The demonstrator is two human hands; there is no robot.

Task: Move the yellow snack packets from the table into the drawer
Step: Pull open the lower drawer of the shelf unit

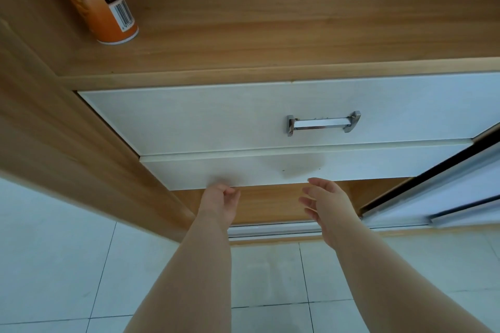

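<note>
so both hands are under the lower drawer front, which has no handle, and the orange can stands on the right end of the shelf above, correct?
One thing is wrong: the head view shows the orange can on the left end of the shelf, not the right. The rest holds.

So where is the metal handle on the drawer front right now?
In the head view, the metal handle sits right of centre on the upper white drawer front, below the wooden shelf and above the handleless lower drawer front.

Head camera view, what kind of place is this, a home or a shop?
Probably a home storage unit: a wooden shelf holding a snack canister, white drawers with a chrome handle below, and a tiled floor.
</note>
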